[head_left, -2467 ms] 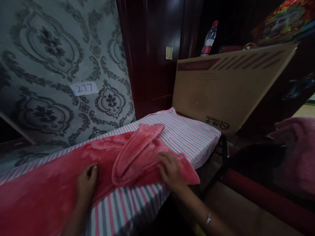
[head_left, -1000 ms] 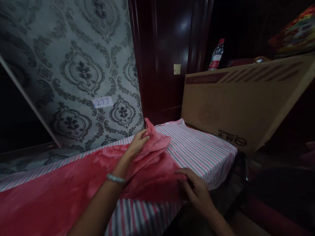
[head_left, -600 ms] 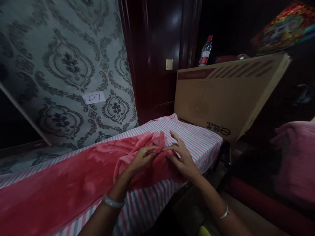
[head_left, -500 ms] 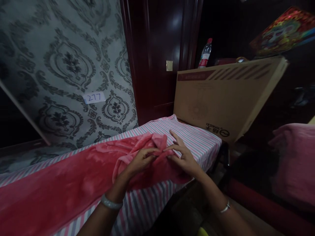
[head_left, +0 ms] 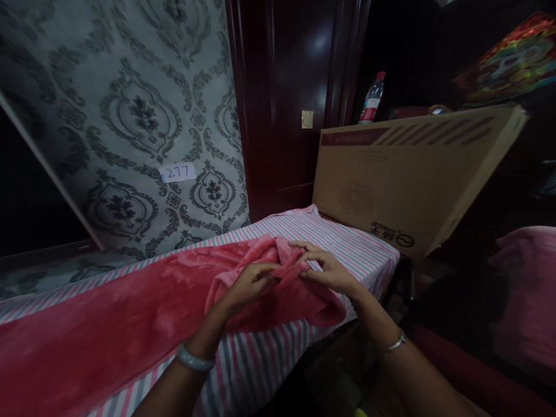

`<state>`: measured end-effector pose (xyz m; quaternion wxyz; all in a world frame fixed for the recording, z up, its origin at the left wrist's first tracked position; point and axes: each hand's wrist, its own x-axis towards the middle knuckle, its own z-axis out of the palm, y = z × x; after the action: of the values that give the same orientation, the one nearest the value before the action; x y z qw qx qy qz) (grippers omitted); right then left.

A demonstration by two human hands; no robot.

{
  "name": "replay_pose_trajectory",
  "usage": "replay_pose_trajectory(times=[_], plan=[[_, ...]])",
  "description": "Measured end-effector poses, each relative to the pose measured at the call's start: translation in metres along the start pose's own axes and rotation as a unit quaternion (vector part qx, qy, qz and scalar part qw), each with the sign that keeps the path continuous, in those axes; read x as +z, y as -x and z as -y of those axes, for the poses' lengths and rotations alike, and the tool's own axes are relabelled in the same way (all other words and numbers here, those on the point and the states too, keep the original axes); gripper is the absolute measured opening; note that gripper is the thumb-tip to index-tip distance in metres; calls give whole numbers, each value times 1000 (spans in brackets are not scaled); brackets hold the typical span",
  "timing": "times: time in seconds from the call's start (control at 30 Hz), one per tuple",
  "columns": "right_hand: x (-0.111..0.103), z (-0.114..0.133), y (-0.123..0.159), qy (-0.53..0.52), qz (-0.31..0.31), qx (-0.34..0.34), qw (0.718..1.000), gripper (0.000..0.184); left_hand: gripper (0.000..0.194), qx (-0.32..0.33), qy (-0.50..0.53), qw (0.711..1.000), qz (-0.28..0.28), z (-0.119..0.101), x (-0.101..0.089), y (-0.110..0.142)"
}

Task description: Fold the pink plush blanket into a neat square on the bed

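Nearest me, at the bottom of the frame, a pale, thick round bangle point(head_left: 195, 360) circles the left wrist and a thin silvery bracelet point(head_left: 395, 343) the right. The left hand point(head_left: 252, 284), just below centre, has thumb and fingers closed on a fold of a long, red plush blanket point(head_left: 130, 313). The right hand point(head_left: 330, 269) faces it, half curled, fingertips at the same bunched cloth; whether it grips, I can't tell. The blanket's long axis runs from the lower left up to centre, its crumpled end pointing right, between and under both hands, one corner flopping below the right. It lies along a pink, grey and white striped cloth sheet point(head_left: 347, 231). Beyond, right of centre, leans a big brown cardboard box point(head_left: 403, 174).
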<state>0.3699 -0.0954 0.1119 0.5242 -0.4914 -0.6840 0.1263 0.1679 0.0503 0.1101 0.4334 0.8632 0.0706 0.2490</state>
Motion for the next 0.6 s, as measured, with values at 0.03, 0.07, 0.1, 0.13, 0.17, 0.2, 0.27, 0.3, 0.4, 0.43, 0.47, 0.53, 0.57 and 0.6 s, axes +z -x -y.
replay_pose_trajectory(times=[0.03, 0.07, 0.1, 0.13, 0.17, 0.2, 0.27, 0.3, 0.4, 0.43, 0.47, 0.53, 0.57, 0.6], plan=[[0, 0, 0, -13, -2, 5, 1000, 26, 28, 3, -1, 1000, -6, 0, -1, 0], [0, -1, -1, -19, -5, 11, 1000, 27, 28, 7, -3, 1000, -7, 0, -2, 0], [1, -1, -1, -19, -8, 15, 1000, 28, 29, 13, -4, 1000, -5, -1, -2, 0], [3, -1, -2, -14, -11, 17, 1000, 28, 29, 18, -7, 1000, 0, -2, -2, 0], [4, -1, -4, -5, -14, 18, 1000, 28, 30, 23, -14, 1000, 2, -2, -1, 0], [6, -1, -5, 4, -19, 18, 1000, 27, 30, 28, -25, 999, -2, -2, -1, 0], [6, 0, -9, 16, -42, 14, 999, 23, 31, 34, -67, 997, -29, 1, -1, 3], [5, 1, -11, 19, -61, 11, 998, 21, 32, 33, -97, 994, -44, 5, -2, 6], [-3, 2, -18, 25, -140, 3, 990, 16, 40, 7, -202, 977, -62, 23, -9, 22], [-7, 1, -21, 26, -171, 1, 985, 15, 41, -9, -233, 970, -60, 31, -14, 29], [-11, 1, -23, 25, -199, -1, 980, 13, 39, -25, -260, 963, -59, 40, -18, 38], [-17, -1, -27, 15, -239, -3, 971, 13, 31, -53, -307, 948, -65, 56, -30, 55], [-19, -1, -29, 9, -249, -3, 968, 13, 28, -66, -329, 939, -74, 62, -36, 63], [-20, -2, -31, 5, -254, -2, 967, 14, 26, -78, -347, 931, -83, 68, -42, 69]])
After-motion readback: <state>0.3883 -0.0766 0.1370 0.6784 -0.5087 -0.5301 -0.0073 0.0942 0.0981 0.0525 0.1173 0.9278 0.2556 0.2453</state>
